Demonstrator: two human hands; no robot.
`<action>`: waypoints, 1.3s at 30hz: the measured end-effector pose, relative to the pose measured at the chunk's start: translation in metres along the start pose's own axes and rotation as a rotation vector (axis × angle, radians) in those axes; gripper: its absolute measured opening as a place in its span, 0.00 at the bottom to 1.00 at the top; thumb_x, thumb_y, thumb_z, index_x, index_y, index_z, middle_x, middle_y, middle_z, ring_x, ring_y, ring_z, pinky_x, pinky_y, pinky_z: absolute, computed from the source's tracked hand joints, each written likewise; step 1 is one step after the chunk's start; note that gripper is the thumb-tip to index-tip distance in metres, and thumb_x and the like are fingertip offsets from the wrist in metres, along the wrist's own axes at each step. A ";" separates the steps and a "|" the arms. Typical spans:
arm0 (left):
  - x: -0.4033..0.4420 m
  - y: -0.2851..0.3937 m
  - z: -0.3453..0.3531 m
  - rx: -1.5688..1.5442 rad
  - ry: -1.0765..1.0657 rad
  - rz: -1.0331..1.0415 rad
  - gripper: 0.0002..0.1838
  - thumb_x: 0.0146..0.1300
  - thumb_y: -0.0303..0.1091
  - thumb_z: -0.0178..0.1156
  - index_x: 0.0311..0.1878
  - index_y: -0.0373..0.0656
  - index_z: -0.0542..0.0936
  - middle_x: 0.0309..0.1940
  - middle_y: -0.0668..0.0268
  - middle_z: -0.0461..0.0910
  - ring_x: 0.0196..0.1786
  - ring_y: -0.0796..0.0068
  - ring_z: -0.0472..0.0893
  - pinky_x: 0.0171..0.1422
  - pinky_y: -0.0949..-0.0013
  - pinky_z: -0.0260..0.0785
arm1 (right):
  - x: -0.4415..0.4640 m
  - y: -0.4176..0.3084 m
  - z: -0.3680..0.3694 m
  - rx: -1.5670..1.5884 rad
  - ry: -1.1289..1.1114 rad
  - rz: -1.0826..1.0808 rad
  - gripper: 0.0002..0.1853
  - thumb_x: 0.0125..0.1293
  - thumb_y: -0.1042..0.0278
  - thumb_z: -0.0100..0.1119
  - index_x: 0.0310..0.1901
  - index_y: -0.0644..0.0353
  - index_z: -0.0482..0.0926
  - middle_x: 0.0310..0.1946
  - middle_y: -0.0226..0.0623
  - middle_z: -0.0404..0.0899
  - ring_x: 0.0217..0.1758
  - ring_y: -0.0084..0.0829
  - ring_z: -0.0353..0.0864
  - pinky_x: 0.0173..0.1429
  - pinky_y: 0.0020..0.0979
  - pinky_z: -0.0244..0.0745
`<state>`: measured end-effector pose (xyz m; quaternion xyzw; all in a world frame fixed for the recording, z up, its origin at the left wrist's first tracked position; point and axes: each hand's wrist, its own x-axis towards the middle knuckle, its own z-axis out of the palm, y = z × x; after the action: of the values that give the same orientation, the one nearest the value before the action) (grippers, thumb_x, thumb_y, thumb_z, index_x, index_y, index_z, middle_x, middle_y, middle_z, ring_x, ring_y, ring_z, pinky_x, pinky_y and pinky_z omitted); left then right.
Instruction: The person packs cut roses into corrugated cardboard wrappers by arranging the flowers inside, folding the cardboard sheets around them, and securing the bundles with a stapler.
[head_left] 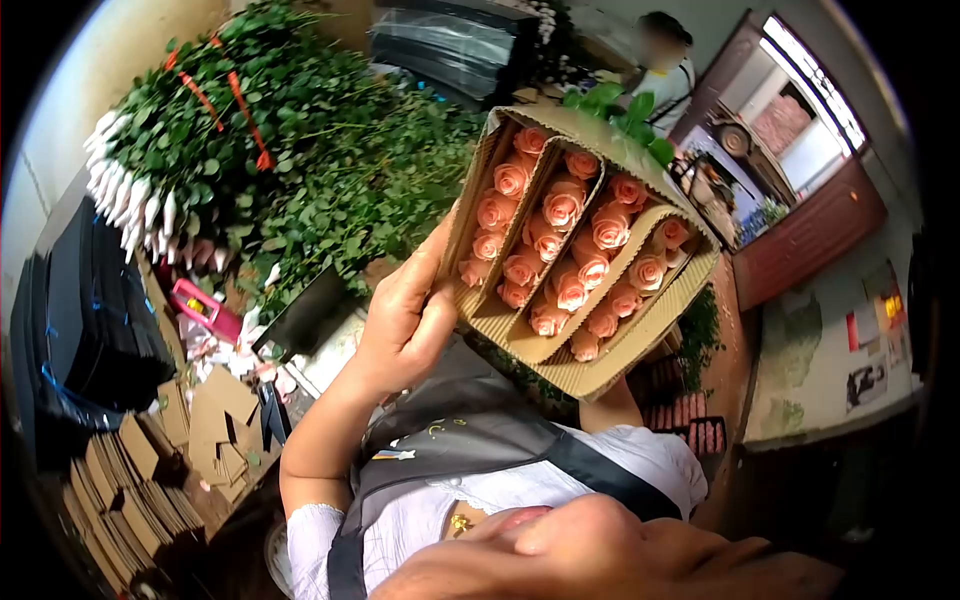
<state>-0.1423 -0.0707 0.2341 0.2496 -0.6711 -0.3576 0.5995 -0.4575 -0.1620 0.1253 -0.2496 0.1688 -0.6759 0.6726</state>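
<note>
- The left hand grips the left outer side of the cardboard wrapper; its fingers lie together along that wall, thumb bent in at the near corner.
- The right hand is hidden by the wrapper; only the forearm shows below it, so how those fingers stand I cannot tell.
- The wrapper is held up in front of the apron, open end tilted toward the wearer.
- Inside the wrapper, peach-pink roses sit in slanting rows between corrugated dividers. To hold it well, I would load the stiff walls evenly from both sides and keep fingertips off the petals; squeezing one side could rack the wrapper and crush an outer row.
- Beyond the wrapper's far edge, green leaves stick out; best kept from snagging.
- Left of the wrapper, leafy stems heap up.
- Lower left of the wrapper lie a pink object and cut cardboard pieces.
- Behind the wrapper, further off, is another person.
</note>
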 end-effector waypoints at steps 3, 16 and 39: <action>0.009 -0.010 0.014 0.201 -0.051 -0.019 0.38 0.62 0.16 0.46 0.80 0.35 0.60 0.70 0.47 0.73 0.71 0.60 0.76 0.72 0.67 0.65 | 0.001 -0.009 -0.007 -0.061 0.088 -0.106 0.42 0.76 0.35 0.46 0.75 0.67 0.63 0.69 0.55 0.71 0.70 0.47 0.74 0.73 0.47 0.71; -0.015 -0.053 -0.007 -0.185 0.175 -0.390 0.28 0.77 0.37 0.48 0.74 0.33 0.66 0.65 0.56 0.77 0.68 0.67 0.75 0.74 0.65 0.62 | 0.011 0.015 0.009 -0.517 0.144 -0.197 0.43 0.76 0.37 0.50 0.76 0.68 0.58 0.71 0.59 0.68 0.71 0.52 0.72 0.72 0.48 0.72; -0.386 0.088 0.098 0.062 1.830 0.102 0.35 0.59 0.47 0.68 0.66 0.36 0.75 0.59 0.55 0.82 0.62 0.59 0.80 0.68 0.55 0.73 | -0.119 0.216 0.302 -0.275 -1.949 -0.272 0.46 0.75 0.42 0.55 0.79 0.72 0.51 0.74 0.65 0.64 0.73 0.59 0.70 0.76 0.53 0.67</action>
<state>-0.1695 0.2968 0.0586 0.4215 0.0463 0.0246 0.9053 -0.1121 -0.0197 0.2373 -0.7892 -0.4108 -0.2213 0.3993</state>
